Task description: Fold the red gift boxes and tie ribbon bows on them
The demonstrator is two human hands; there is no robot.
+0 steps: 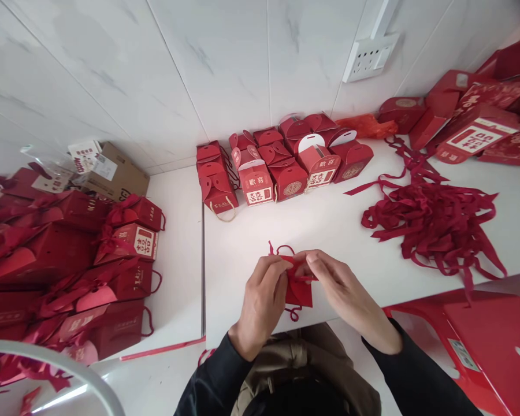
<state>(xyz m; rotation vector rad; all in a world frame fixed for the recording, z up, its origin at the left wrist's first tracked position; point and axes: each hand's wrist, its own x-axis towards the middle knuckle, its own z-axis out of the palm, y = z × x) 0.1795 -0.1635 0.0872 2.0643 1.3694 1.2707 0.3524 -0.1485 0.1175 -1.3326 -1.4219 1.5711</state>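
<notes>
A small red gift box (pixel 299 293) with dark red cord handles sits near the table's front edge, partly covered by my hands. My left hand (pixel 266 283) bends over its left side, the fingers closed on the top. From the right, my right hand (pixel 335 280) reaches in with thumb and fingers pinched at the box's top flap. The fingertips overlap the box, so the exact spot each one grips is partly hidden. One cord loop shows at the far side of the box and another at the near side.
Several red boxes (pixel 292 179) stand in rows by the wall. A heap of dark red ribbons (pixel 433 225) lies right. More boxes (pixel 476 138) fill the back right corner. Ribbon-tied boxes (pixel 127 283) crowd the left table. A red stool (pixel 494 341) stands at the lower right.
</notes>
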